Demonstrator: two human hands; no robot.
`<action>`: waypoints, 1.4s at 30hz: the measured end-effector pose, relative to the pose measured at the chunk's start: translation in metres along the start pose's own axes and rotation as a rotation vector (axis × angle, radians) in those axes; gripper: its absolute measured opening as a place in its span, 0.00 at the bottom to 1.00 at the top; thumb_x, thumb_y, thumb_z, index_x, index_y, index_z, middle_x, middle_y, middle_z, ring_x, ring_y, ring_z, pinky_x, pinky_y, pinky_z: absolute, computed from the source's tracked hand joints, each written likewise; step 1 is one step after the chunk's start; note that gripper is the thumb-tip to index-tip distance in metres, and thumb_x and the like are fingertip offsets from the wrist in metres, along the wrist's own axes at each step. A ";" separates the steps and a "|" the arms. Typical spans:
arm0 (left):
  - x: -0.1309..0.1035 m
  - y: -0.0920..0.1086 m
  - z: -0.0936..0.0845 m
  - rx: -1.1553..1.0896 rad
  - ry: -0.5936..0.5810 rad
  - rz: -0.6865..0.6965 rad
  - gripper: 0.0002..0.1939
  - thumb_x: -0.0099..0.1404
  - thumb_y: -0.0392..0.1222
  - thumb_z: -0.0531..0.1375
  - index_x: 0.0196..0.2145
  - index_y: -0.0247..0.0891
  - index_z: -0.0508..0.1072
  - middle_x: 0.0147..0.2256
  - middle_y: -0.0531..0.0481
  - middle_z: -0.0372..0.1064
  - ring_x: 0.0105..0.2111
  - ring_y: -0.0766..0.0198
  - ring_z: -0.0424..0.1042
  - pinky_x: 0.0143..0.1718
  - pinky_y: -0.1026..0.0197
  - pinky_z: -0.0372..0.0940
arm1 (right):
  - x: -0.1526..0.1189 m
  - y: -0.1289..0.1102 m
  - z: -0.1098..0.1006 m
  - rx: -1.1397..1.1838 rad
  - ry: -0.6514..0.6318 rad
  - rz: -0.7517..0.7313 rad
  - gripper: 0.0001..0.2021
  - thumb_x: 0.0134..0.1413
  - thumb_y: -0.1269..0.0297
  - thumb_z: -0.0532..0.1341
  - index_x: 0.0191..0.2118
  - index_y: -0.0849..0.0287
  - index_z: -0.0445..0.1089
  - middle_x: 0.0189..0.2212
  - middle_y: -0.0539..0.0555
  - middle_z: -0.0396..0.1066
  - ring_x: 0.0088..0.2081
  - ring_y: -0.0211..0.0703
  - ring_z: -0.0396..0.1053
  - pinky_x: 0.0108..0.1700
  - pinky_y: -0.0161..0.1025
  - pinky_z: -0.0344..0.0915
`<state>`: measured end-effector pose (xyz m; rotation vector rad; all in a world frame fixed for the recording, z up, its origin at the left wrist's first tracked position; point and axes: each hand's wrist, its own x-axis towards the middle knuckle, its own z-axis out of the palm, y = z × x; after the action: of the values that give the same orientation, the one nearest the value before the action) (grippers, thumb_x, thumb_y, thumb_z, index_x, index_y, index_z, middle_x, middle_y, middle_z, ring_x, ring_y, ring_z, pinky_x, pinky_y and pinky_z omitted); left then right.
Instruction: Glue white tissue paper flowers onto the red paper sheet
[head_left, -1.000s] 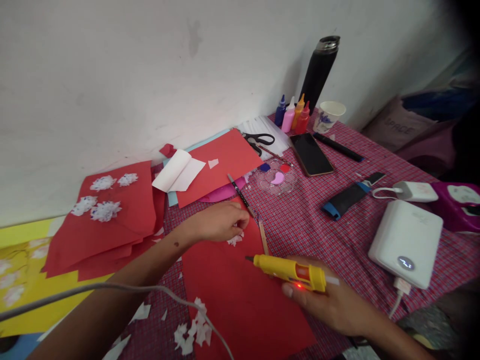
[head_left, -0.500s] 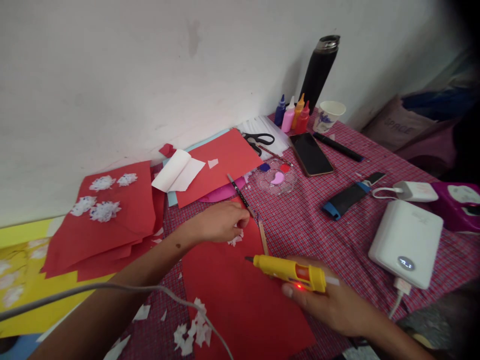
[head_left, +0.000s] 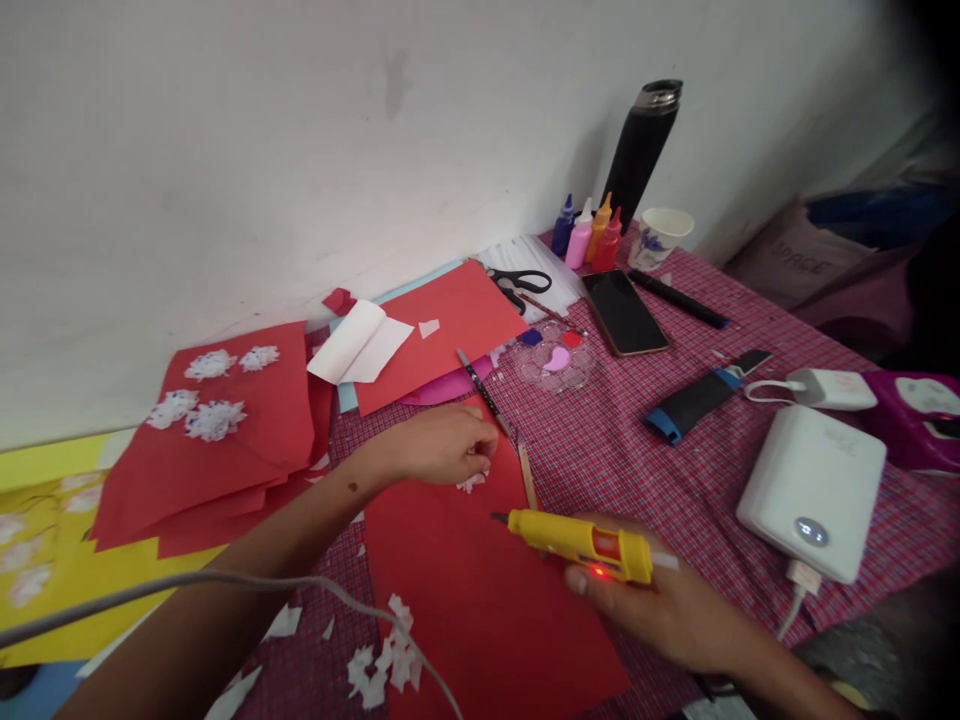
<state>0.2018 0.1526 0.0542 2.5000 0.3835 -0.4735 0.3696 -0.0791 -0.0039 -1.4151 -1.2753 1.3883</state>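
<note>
Glue gun (head_left: 559, 536) (yellow) in right hand (head_left: 667, 612).

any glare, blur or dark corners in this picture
Head view: upper right corner black, lettering on the pale pinkish sack blurred, a red light glaring on the yellow plastic glue gun, a soft shadow on the white wall beside the tall black bottle.

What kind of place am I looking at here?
Most likely a craft table against a wall, perhaps in a home. What suggests it: the glue gun in the right hand, the paint palette, and the red sheets bearing white tufts.
</note>
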 end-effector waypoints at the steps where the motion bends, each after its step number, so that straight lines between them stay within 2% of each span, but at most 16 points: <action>1: 0.000 0.000 0.000 0.003 0.003 0.001 0.06 0.62 0.35 0.57 0.30 0.38 0.73 0.31 0.50 0.74 0.35 0.61 0.70 0.34 0.61 0.59 | 0.000 0.000 0.000 0.007 -0.014 -0.002 0.12 0.63 0.53 0.60 0.39 0.57 0.74 0.27 0.51 0.70 0.29 0.40 0.67 0.35 0.36 0.70; 9: 0.001 -0.004 0.007 0.025 0.048 0.038 0.07 0.62 0.35 0.57 0.28 0.38 0.74 0.31 0.50 0.71 0.34 0.62 0.69 0.34 0.61 0.58 | 0.000 0.001 -0.001 0.019 -0.030 0.009 0.13 0.63 0.52 0.60 0.39 0.56 0.74 0.26 0.50 0.68 0.28 0.40 0.66 0.33 0.36 0.69; 14: 0.002 -0.005 0.007 0.017 0.040 0.040 0.08 0.62 0.34 0.57 0.28 0.38 0.73 0.31 0.50 0.71 0.34 0.62 0.69 0.34 0.61 0.59 | 0.000 -0.001 -0.002 0.020 -0.037 0.024 0.12 0.63 0.52 0.60 0.37 0.55 0.74 0.25 0.50 0.68 0.28 0.41 0.67 0.33 0.36 0.69; 22: 0.002 -0.004 0.007 0.030 0.023 0.032 0.08 0.63 0.35 0.56 0.27 0.38 0.73 0.31 0.49 0.73 0.35 0.60 0.70 0.35 0.61 0.60 | -0.001 0.003 -0.001 0.030 -0.022 -0.001 0.12 0.62 0.53 0.61 0.40 0.57 0.75 0.26 0.51 0.69 0.28 0.40 0.66 0.34 0.36 0.69; 24: 0.001 -0.002 0.004 0.032 0.011 0.024 0.08 0.64 0.36 0.56 0.29 0.38 0.74 0.31 0.49 0.74 0.35 0.60 0.71 0.35 0.61 0.60 | -0.001 0.004 -0.001 0.029 -0.026 -0.007 0.12 0.62 0.54 0.62 0.41 0.56 0.75 0.27 0.51 0.70 0.29 0.40 0.67 0.34 0.36 0.70; 26: -0.003 -0.001 0.000 0.029 0.021 0.020 0.09 0.66 0.36 0.54 0.36 0.39 0.75 0.34 0.50 0.75 0.36 0.60 0.71 0.35 0.61 0.61 | -0.001 0.004 -0.001 0.029 -0.030 -0.009 0.12 0.62 0.54 0.62 0.43 0.56 0.75 0.29 0.51 0.71 0.30 0.41 0.67 0.35 0.36 0.70; 30: -0.020 -0.005 0.003 -0.014 0.132 0.011 0.15 0.69 0.36 0.51 0.49 0.40 0.73 0.43 0.48 0.75 0.41 0.61 0.72 0.41 0.60 0.64 | 0.001 0.003 0.000 0.034 -0.050 0.002 0.14 0.64 0.53 0.59 0.48 0.55 0.73 0.35 0.54 0.73 0.35 0.43 0.70 0.38 0.39 0.71; 33: -0.034 -0.012 0.018 -0.036 0.254 -0.001 0.18 0.66 0.36 0.55 0.54 0.40 0.71 0.51 0.44 0.71 0.50 0.57 0.70 0.52 0.56 0.64 | 0.002 -0.001 0.001 0.036 -0.064 0.012 0.14 0.64 0.52 0.59 0.46 0.55 0.73 0.36 0.54 0.72 0.36 0.44 0.70 0.38 0.39 0.70; 35: -0.040 -0.014 0.031 -0.062 0.325 -0.025 0.21 0.64 0.37 0.58 0.56 0.40 0.69 0.54 0.43 0.69 0.54 0.56 0.67 0.56 0.54 0.62 | 0.002 -0.004 0.001 0.046 -0.061 0.027 0.14 0.64 0.51 0.59 0.44 0.56 0.73 0.34 0.53 0.72 0.33 0.42 0.68 0.35 0.36 0.69; 38: -0.042 -0.013 0.046 -0.080 0.382 -0.053 0.24 0.62 0.36 0.59 0.57 0.39 0.68 0.54 0.43 0.68 0.55 0.55 0.65 0.58 0.53 0.60 | 0.001 -0.007 0.001 0.066 -0.043 0.066 0.16 0.62 0.48 0.60 0.41 0.56 0.72 0.29 0.51 0.68 0.27 0.38 0.63 0.27 0.33 0.63; 42: -0.036 -0.008 0.053 -0.061 0.437 -0.090 0.21 0.63 0.37 0.59 0.54 0.39 0.69 0.50 0.43 0.70 0.53 0.55 0.66 0.56 0.52 0.61 | -0.001 -0.002 0.002 0.130 -0.042 0.136 0.21 0.59 0.41 0.60 0.35 0.57 0.69 0.22 0.47 0.60 0.22 0.34 0.55 0.21 0.31 0.54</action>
<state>0.1536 0.1222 0.0235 2.5222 0.6684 0.0589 0.3677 -0.0803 -0.0024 -1.4116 -1.1097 1.5703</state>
